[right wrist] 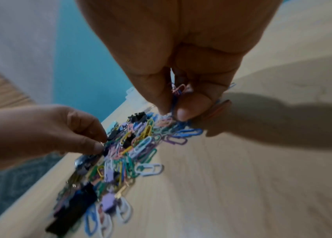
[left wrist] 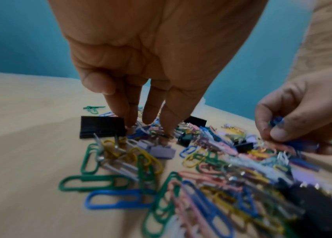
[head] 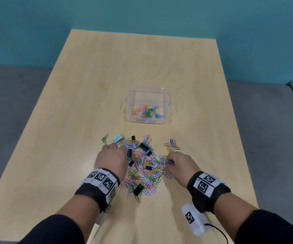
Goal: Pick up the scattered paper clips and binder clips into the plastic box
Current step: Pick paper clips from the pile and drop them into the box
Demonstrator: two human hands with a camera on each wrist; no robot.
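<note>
A pile of coloured paper clips with black and lilac binder clips (head: 142, 166) lies on the wooden table near me. Beyond it stands the clear plastic box (head: 168, 110) with several paper clips on its floor. My left hand (head: 113, 155) reaches down onto the pile's far left side, thumb and fingertips (left wrist: 129, 125) meeting on clips beside a black binder clip (left wrist: 101, 127). My right hand (head: 179, 164) pinches a small bunch of blue and pink paper clips (right wrist: 178, 91) at the pile's right edge. A smaller cluster (head: 172, 146) lies further right.
Two green clips (head: 105, 139) and a light blue binder clip (head: 118, 138) lie at the pile's far left corner. The table (head: 142, 67) runs on past the box to a teal wall. Grey upholstered seating flanks both sides.
</note>
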